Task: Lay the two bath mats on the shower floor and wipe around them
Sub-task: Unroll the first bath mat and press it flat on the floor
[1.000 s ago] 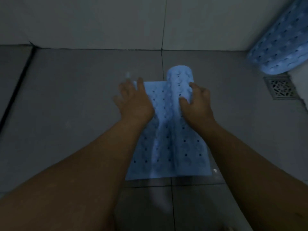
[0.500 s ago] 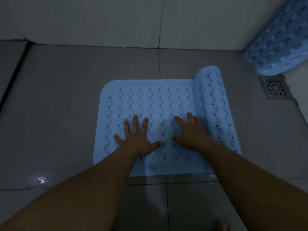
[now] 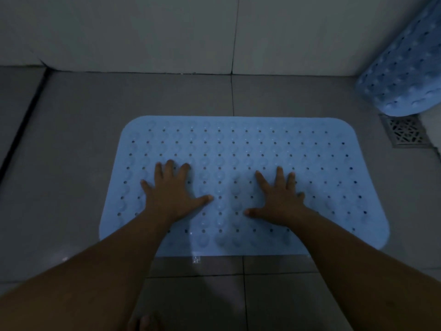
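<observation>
A light blue bath mat (image 3: 238, 149) with rows of holes and bumps lies fully flat on the grey tiled shower floor (image 3: 83, 139). My left hand (image 3: 171, 192) rests palm down on the mat's left half, fingers spread. On the right half my right hand (image 3: 279, 199) presses flat the same way. A second blue mat (image 3: 401, 75), rolled up, leans in the far right corner against the wall.
A square metal floor drain (image 3: 405, 132) sits just right of the flat mat, below the rolled one. Pale wall tiles (image 3: 143, 32) run along the back. A dark groove (image 3: 21, 134) crosses the floor at the left. Toes show at the bottom edge (image 3: 143, 321).
The mat was half rolled a second ago; it has unrolled to the right and now lies flat. Both hands moved apart and now press down on it.
</observation>
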